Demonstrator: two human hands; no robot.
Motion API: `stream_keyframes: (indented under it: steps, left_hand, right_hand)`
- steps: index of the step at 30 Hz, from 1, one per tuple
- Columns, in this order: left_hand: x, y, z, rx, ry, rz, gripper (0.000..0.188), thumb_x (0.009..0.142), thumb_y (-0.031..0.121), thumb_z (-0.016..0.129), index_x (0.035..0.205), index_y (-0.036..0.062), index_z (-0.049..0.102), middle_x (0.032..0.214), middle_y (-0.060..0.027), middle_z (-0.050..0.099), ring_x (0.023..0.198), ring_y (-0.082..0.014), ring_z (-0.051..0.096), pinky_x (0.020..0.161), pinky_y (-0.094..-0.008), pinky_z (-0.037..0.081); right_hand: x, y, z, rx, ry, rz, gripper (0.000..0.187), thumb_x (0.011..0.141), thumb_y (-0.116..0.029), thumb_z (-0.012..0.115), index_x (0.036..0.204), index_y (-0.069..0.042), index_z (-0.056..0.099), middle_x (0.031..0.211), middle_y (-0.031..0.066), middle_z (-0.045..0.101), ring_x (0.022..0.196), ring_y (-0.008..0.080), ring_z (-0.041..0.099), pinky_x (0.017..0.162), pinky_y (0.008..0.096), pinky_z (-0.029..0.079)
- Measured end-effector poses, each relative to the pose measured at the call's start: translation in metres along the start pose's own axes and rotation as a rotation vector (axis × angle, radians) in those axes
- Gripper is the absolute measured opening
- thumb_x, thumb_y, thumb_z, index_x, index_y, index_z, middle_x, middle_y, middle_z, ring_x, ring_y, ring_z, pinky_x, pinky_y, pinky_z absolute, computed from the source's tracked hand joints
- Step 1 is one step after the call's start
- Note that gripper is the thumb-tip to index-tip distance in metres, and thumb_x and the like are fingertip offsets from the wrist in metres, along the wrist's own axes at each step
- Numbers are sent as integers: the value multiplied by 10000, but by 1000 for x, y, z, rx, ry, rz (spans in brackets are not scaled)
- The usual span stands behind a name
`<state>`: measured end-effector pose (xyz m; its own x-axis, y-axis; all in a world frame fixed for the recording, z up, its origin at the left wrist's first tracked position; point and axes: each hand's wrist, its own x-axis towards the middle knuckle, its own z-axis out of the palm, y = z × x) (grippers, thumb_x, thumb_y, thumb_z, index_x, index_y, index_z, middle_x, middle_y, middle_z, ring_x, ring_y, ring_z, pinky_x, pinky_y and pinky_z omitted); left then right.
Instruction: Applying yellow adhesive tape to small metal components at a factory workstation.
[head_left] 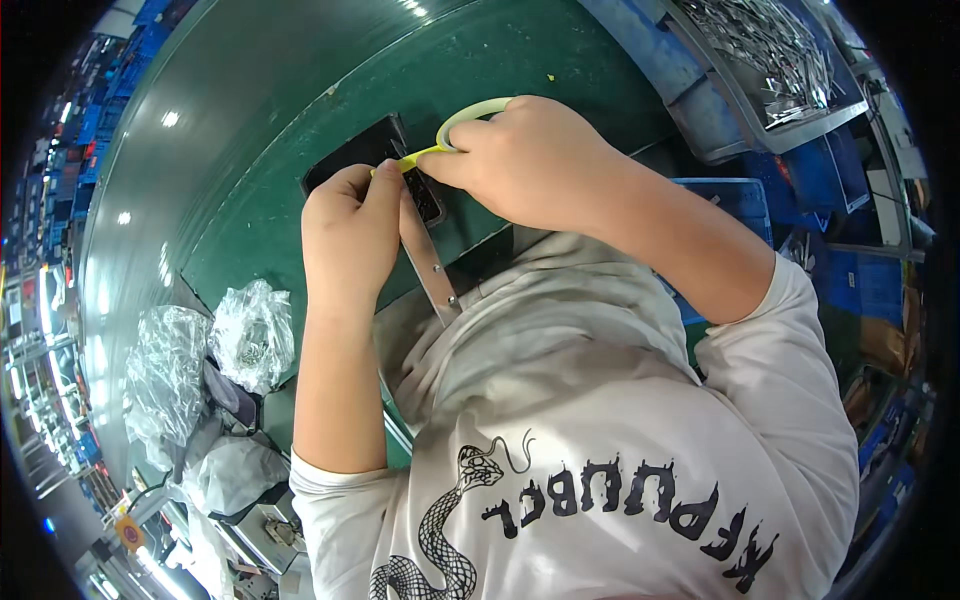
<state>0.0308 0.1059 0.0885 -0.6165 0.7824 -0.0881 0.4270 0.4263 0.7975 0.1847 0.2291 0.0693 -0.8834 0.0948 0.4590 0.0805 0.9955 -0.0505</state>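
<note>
My right hand [545, 165] is closed on a roll of yellow tape [468, 113], whose ring stands out past the fingers. From the roll a short length of tape runs left to my left hand [350, 225], which pinches its end between thumb and fingers. Below the left thumb, a flat copper-coloured metal bar [428, 258] with small round holes or studs slants down toward my lap. Its upper end lies at the left fingertips, partly covered by them. Behind the hands, a black tray-like object [355, 150] rests on the green work surface [265, 215].
At the right stands a metal tray [815, 122] heaped with thin metal pieces, with blue bins [725, 200] below and beside it. Clear plastic bags [252, 335] lie at the left edge of the green surface. A tiny yellow scrap [550, 77] sits at the far side.
</note>
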Motion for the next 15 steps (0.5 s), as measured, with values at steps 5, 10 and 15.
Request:
stream_keyframes:
  steps: [5, 10, 15]
  left_hand:
    - [4, 6, 3, 3, -60, -26, 364, 951, 238, 575, 696, -17, 625, 537, -52, 563, 504, -114, 525, 512, -299, 410]
    - [8, 7, 4, -1, -66, -48, 370, 960, 238, 563, 697, -14, 625, 535, -54, 569, 498, -117, 539, 508, -290, 421]
    - [8, 3, -1, -42, -30, -101, 342, 979, 251, 551, 806, -27, 652, 627, -62, 624, 528, -124, 563, 534, -272, 455]
  right_hand:
    - [-1, 3, 6, 6, -73, 61, 216, 825, -154, 652, 1035, -153, 704, 725, 29, 572, 630, 219, 635, 548, 349, 519]
    - [-3, 2, 13, 9, -79, 93, 215, 806, -144, 657, 1017, -147, 702, 724, 31, 568, 648, 220, 636, 552, 350, 519]
    - [-14, 11, 23, -9, -45, 97, 258, 780, -128, 665, 1035, -123, 701, 737, 38, 570, 669, 222, 636, 577, 346, 526]
